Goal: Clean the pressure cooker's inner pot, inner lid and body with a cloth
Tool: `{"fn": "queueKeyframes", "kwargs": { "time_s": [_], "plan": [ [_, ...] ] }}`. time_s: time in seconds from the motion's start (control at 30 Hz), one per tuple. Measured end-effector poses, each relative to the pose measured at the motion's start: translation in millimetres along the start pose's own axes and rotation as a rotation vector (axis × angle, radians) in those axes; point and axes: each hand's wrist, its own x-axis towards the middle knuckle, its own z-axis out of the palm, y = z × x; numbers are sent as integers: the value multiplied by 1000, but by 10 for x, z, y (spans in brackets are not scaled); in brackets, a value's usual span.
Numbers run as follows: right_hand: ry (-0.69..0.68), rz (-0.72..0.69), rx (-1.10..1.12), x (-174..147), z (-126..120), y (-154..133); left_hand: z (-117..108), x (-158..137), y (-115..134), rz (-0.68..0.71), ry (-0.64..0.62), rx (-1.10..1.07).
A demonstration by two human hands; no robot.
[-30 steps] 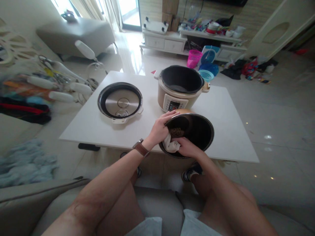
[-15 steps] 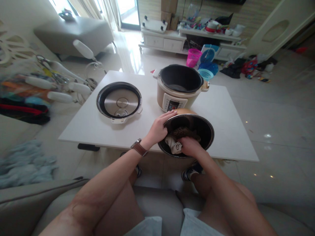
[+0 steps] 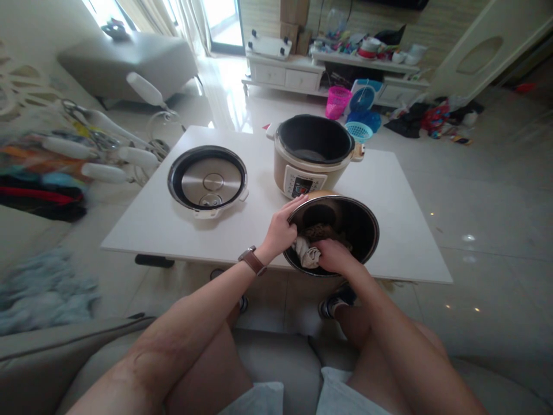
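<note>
Person's L hand (image 3: 281,233), fingers pressed together, grips tilted pot (image 3: 356,225), prob. to steady it. R hand (image 3: 333,255) inside holds bunched cloth (image 3: 307,255); fingertips hidden, can't tell spread.

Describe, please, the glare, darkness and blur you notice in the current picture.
All head view: daylight glare streaks the glossy pale tiled floor; the black-lined round metal pot is dark inside, obscuring detail beyond the right hand; the fluffy grey-blue heap at left looks smeared.

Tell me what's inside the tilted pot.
The right hand grips a bunched pale cloth inside the tilted pot; a brownish patch beyond is perhaps a reflection. The pot's surface beneath hand and cloth is covered.
</note>
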Motion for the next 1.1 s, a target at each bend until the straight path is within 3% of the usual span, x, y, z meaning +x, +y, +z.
{"fn": "queueKeyframes", "kwargs": {
  "time_s": [0.17,0.33,0.4,0.47,0.53,0.6,0.67,0.77,0.87,1.1],
  "plan": [
    [55,-50,90,18,58,72,20,15,25,-4,1,-18],
    [225,-270,640,114,266,-49,41,2,138,2,12,5],
    [344,-293,846,164,343,-153,53,-15,173,-4,18,5],
    [403,-284,902,188,359,-228,47,-24,190,-5,16,7],
    [338,-290,793,172,299,-241,11,-15,189,-10,12,20],
    [183,-254,554,123,184,-199,-54,14,179,-19,11,39],
    [47,-127,264,62,60,-139,-129,54,173,-19,0,60],
    [-36,33,-57,-10,-60,-97,-213,106,197,6,-46,84],
    [-42,50,-156,-40,-81,-132,-233,120,253,31,-95,101],
    [-35,20,-148,-42,-45,-146,-169,18,217,45,-111,97]
  ]
}}
